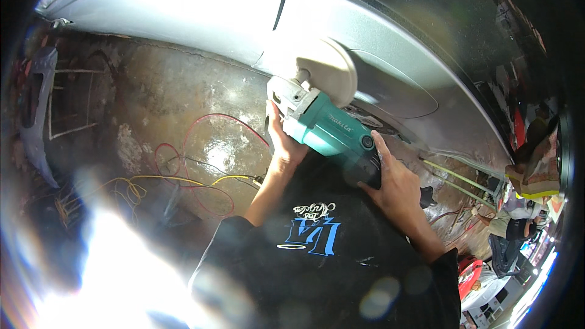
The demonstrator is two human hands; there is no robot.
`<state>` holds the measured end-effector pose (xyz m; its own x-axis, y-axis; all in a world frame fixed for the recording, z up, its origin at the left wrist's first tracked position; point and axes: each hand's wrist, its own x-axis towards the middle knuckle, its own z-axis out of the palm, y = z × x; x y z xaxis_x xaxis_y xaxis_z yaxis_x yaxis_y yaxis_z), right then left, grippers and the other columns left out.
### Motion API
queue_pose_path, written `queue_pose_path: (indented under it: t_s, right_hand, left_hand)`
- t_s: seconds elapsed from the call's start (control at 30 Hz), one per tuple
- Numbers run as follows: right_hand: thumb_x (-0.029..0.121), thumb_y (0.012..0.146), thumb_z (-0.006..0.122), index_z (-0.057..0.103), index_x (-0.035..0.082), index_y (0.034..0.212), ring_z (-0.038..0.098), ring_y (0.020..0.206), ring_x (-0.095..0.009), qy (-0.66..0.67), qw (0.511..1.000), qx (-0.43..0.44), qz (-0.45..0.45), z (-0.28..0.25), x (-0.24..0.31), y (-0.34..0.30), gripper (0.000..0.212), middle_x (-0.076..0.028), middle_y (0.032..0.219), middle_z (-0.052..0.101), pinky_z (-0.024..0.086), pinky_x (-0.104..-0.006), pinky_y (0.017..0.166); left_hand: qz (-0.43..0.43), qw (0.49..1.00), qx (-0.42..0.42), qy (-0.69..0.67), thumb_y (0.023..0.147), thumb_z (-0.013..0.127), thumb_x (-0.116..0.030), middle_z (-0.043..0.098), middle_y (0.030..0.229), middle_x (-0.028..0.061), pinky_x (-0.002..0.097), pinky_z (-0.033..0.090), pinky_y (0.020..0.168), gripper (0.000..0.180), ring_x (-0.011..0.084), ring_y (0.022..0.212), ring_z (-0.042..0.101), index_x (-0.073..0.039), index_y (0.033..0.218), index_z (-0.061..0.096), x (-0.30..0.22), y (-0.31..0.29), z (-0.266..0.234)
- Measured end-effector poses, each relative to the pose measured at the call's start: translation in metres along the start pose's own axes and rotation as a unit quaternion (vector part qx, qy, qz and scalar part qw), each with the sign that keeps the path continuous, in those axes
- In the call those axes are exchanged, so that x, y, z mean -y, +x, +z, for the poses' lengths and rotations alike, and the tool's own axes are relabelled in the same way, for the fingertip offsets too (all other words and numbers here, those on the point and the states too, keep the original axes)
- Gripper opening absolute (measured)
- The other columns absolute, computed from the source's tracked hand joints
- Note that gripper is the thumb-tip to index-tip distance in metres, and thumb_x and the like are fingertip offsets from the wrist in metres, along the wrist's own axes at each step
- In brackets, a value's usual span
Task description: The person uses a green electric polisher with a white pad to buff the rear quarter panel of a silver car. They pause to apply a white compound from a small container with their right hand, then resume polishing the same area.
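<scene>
Across my front I hold a teal and black power polisher with a grey metal head. Its round whitish pad faces the silver car panel; glare hides whether pad and paint touch. My left hand is closed round the side of the polisher's head, with part of the grip hidden behind the tool. At the rear end, my right hand wraps the black handle, fingers along the housing near a round cap.
A red hose and a yellow cord lie looped on the stained concrete floor. At far left stands a frame with a grey car part. A person and clutter are at right. Strong glare covers the lower left.
</scene>
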<state>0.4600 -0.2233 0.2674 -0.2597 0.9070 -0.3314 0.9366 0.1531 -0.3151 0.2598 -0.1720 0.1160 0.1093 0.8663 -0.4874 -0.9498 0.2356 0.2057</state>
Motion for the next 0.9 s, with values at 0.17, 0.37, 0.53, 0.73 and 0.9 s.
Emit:
queue_pose_path:
  t_s: [0.17, 0.37, 0.53, 0.73, 0.9]
  right_hand:
    - [0.027, 0.065, 0.085, 0.02, 0.017, 0.153, 0.063, 0.078, -0.029, -0.009, 0.999, 0.041, 0.021, 0.0, -0.004, -0.004, 0.11, -0.01, 0.086, 0.06, 0.05, -0.0408, 0.066]
    - [0.035, 0.064, 0.085, 0.022, 0.014, 0.153, 0.061, 0.076, -0.03, 0.023, 0.999, -0.04, -0.009, -0.029, 0.01, -0.018, 0.11, -0.011, 0.086, 0.06, 0.049, -0.0413, 0.065]
    - [0.039, 0.069, 0.081, 0.021, 0.01, 0.152, 0.061, 0.074, -0.03, 0.037, 0.999, -0.016, -0.03, -0.038, 0.012, -0.015, 0.107, -0.012, 0.084, 0.06, 0.048, -0.0415, 0.065]
    - [0.035, 0.075, 0.078, 0.02, 0.01, 0.153, 0.061, 0.075, -0.032, 0.026, 0.999, 0.023, -0.032, -0.021, 0.0, -0.012, 0.1, -0.014, 0.085, 0.061, 0.048, -0.0413, 0.065]
    - [0.035, 0.075, 0.078, 0.022, 0.01, 0.153, 0.063, 0.079, -0.032, 0.046, 0.999, 0.019, -0.012, -0.023, -0.001, -0.016, 0.099, -0.014, 0.088, 0.062, 0.049, -0.0417, 0.068]
  left_hand:
    - [-0.016, 1.0, -0.001, -0.025, 0.096, 0.038, -0.061, 0.059, 0.128, 0.0099, 0.0455, 0.044, 0.099, 0.064, 0.0286, 0.114, 0.057, -0.011, 0.135, 0.049, 0.012, 0.001, -0.01]
    - [0.023, 0.999, 0.027, 0.019, 0.095, 0.039, -0.064, 0.06, 0.125, 0.0096, 0.0422, 0.048, 0.094, 0.069, 0.0253, 0.111, 0.059, -0.009, 0.136, 0.048, -0.013, -0.008, 0.037]
    - [0.0, 0.999, 0.036, -0.026, 0.096, 0.039, -0.06, 0.06, 0.125, 0.011, 0.0451, 0.047, 0.096, 0.064, 0.0282, 0.111, 0.059, -0.01, 0.134, 0.05, -0.015, -0.009, 0.033]
    - [-0.023, 0.998, -0.001, -0.052, 0.097, 0.038, -0.059, 0.059, 0.129, 0.0112, 0.0475, 0.044, 0.1, 0.063, 0.0299, 0.115, 0.057, -0.011, 0.136, 0.049, 0.013, -0.004, 0.0]
    - [-0.012, 1.0, 0.008, -0.003, 0.096, 0.038, -0.063, 0.056, 0.132, 0.009, 0.0453, 0.041, 0.103, 0.068, 0.0272, 0.119, 0.054, -0.011, 0.139, 0.045, 0.01, -0.009, 0.012]
